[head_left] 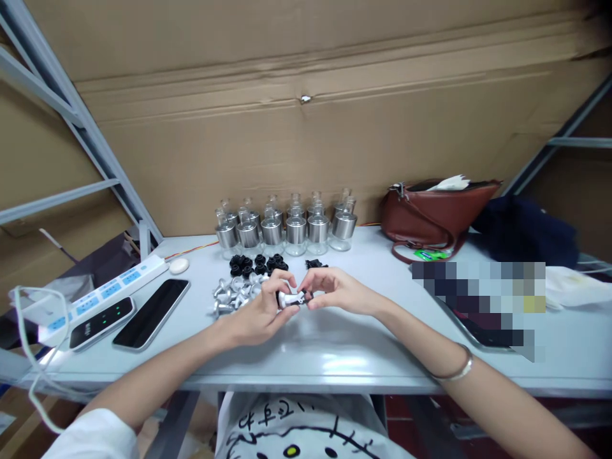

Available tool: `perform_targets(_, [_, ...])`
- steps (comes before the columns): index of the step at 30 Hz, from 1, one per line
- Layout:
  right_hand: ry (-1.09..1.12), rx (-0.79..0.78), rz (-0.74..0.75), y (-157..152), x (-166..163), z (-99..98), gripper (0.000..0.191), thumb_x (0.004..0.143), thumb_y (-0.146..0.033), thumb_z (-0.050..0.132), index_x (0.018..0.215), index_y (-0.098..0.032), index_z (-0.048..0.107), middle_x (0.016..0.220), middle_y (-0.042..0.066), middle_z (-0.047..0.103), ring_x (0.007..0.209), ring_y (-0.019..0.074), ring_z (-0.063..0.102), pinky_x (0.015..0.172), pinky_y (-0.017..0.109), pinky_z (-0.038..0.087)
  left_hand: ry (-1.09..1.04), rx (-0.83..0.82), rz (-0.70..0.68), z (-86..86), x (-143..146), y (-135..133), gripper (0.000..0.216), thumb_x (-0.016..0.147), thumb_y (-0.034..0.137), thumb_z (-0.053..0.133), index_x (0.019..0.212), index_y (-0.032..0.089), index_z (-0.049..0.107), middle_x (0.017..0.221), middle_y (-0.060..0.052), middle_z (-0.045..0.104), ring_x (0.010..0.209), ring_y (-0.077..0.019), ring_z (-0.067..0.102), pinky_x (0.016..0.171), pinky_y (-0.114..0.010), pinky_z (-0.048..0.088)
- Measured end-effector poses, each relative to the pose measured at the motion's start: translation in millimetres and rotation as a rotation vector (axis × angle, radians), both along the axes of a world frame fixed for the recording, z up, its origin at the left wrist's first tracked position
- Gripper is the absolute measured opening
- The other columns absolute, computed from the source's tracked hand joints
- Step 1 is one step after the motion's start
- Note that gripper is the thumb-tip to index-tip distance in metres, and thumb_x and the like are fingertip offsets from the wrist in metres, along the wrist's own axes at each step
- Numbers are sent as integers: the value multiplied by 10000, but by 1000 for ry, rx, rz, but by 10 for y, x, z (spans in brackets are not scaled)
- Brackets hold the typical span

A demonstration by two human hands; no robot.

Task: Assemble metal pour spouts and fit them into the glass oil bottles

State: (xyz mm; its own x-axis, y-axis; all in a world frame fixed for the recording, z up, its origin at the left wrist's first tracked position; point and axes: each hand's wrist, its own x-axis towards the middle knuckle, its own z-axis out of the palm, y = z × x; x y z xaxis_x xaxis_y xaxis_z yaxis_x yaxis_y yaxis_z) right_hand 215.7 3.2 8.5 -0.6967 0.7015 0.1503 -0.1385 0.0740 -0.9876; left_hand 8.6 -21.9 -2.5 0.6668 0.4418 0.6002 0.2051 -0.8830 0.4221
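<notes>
Silver pieces (229, 294) close by and bottles (272, 231) behind, left grip (265, 309) clamps a silver part (289, 299), right grip (329, 290) its black end (306, 296).

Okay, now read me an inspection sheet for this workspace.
Surface: glossy pale-grey tabletop.
Parts: small silver part with black ends in hand; loose shiny silver pieces; small round black pieces; clear glass bottles with brushed-metal bands.
Clutter: black-screened phone, reddish-brown leather handbag; pixelated patch at right unreadable.
Hands: left hand grips the part; right hand pinches one black end.
Cables: white cable, thin red-yellow wire.
Surroundings: brown cardboard backing, grey metal frame.
</notes>
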Motion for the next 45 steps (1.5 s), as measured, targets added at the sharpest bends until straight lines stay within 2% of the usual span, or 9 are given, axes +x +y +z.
perform_targets(4, [4,26,-6,-16,-8,16,221,659,-233,775,777,-149,609,725,-26,622,664,85,564,682,245,445,-21,-50,-11,-29,-6,5,346,887,160,479,1090,264,219,1119,-86,359,1003,-155,465,731,-278,476])
perform_targets(8, [-44,112,-48,31,24,65,240,738,-355,712,843,-170,602,754,-11,615,697,109,571,711,272,460,-49,-6,43,-74,30,-22,433,880,174,500,1178,264,199,1191,-126,366,1144,-206,437,808,-346,491])
perform_targets(11, [-47,290,-348,209,160,191,279,824,-457,587,927,-197,582,946,36,623,866,147,581,797,303,463,-105,115,118,-128,96,-134,504,866,117,476,1259,226,179,1334,-192,276,1300,-253,325,930,-438,461])
perform_targets(15, [55,487,-938,678,476,409,280,813,-495,556,848,-221,510,991,36,619,933,173,580,853,330,460,34,319,-96,-234,171,-276,470,823,69,477,1225,180,261,1364,-197,235,1378,-294,219,1052,-472,392])
perform_targets(18, [170,576,-1207,1073,665,506,262,797,-446,579,817,-230,432,923,16,623,896,164,595,852,329,466,105,237,-170,-304,191,-276,438,835,123,479,1209,179,259,1313,-190,300,1347,-277,278,1017,-426,440])
perform_targets(23, [97,494,-1219,1496,717,487,175,825,-354,523,815,-222,410,859,24,636,803,148,607,773,301,478,107,155,-131,-336,198,-226,457,849,157,460,1225,197,203,1300,-195,297,1286,-269,332,920,-420,499])
perform_targets(29, [-27,502,-1242,1622,698,433,192,791,-378,553,787,-194,500,792,17,628,780,152,582,782,300,464,97,204,-136,-324,203,-249,423,861,151,438,1217,187,213,1186,-159,369,1300,-260,318,922,-394,505])
perform_targets(39, [1,407,-1169,1473,722,397,414,777,-583,518,701,-178,550,678,22,572,609,141,519,572,275,455,155,156,-129,-327,193,-246,422,858,153,437,1209,193,207,1260,-185,326,1305,-264,317,944,-397,479])
perform_targets(45, [195,208,-914,1122,646,339,392,793,-613,433,716,-228,443,599,-9,549,509,152,555,530,308,482,170,130,-127,-312,191,-256,414,855,152,441,1200,198,217,1271,-191,324,1311,-267,319,966,-424,462])
